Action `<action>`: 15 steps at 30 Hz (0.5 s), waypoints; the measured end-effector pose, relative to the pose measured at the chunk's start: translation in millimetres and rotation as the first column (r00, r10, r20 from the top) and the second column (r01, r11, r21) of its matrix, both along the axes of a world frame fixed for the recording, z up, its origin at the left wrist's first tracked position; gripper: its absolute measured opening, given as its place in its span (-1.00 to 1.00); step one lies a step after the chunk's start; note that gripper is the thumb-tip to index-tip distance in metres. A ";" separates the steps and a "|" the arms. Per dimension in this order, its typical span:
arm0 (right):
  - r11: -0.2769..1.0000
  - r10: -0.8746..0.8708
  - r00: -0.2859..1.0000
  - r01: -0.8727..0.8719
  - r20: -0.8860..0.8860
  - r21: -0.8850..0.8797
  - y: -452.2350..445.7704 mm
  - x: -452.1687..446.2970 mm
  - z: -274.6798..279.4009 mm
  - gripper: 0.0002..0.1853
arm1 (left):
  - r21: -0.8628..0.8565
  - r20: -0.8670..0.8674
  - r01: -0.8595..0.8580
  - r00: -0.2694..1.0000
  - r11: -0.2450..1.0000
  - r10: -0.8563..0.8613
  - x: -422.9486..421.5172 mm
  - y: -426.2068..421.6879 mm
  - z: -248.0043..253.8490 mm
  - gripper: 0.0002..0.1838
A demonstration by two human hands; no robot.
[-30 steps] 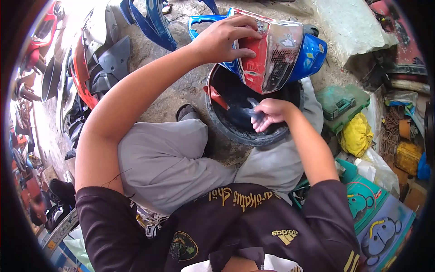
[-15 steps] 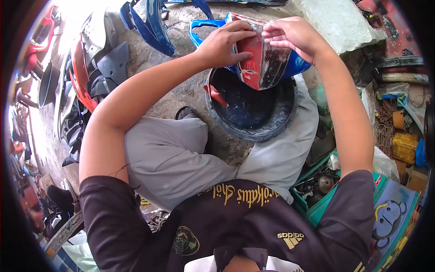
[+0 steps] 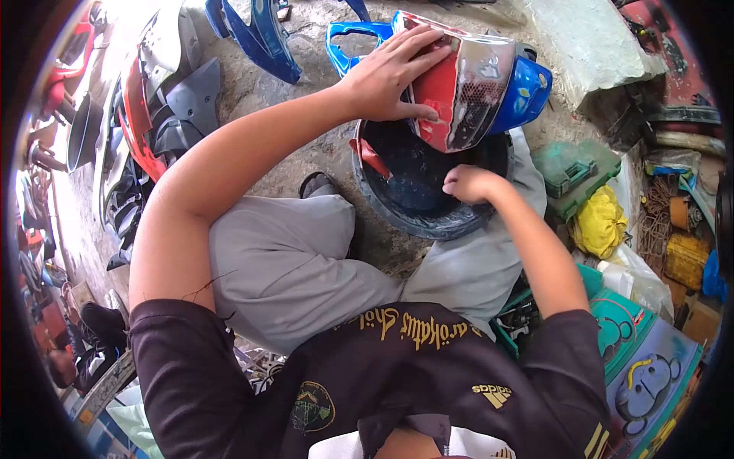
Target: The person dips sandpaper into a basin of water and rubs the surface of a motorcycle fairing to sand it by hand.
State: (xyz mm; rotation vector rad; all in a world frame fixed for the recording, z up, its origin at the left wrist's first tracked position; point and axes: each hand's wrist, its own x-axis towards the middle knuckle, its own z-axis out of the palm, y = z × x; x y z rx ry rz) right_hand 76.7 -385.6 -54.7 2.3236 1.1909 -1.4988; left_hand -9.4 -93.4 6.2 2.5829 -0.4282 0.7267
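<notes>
Two bare arms reach forward, seen from above. The left hand (image 3: 391,75) is the farther one, back of the hand up, fingers (image 3: 425,42) spread and gently curved, thumb (image 3: 417,112) held apart on the side nearer the body. Behind this grip, the left wrist (image 3: 348,99) is nearly straight, and the left forearm (image 3: 267,138) slants back to a bent left elbow (image 3: 170,200), out to the left. The right hand (image 3: 470,184) is closer to the body and right of the left grip, well apart from it, fingers bunched and curled inward. From it, the right forearm (image 3: 537,241) angles back and outward to the right.
</notes>
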 end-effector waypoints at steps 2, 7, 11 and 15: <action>0.996 -0.049 0.996 0.043 0.072 0.083 -0.5 12.2 -75.8 -0.57 | -0.017 0.032 0.022 0.999 1.000 -0.021 -4.3 -2.9 0.4 0.11; 0.996 -0.075 0.938 0.057 0.338 0.061 18.5 17.8 -216.1 -0.51 | -0.028 0.037 0.013 0.999 1.000 -0.012 -4.2 -3.6 2.0 0.04; 0.881 -0.447 0.889 0.417 -0.103 -0.224 25.2 -7.2 -155.5 -0.62 | 0.026 0.040 0.021 0.999 0.999 -0.022 -6.2 -3.1 1.5 -0.09; 0.747 -0.664 0.543 0.512 -0.513 -0.424 24.1 -9.6 -59.8 -0.68 | 0.077 0.037 0.018 0.999 0.997 -0.021 -10.9 -3.9 -3.5 -0.16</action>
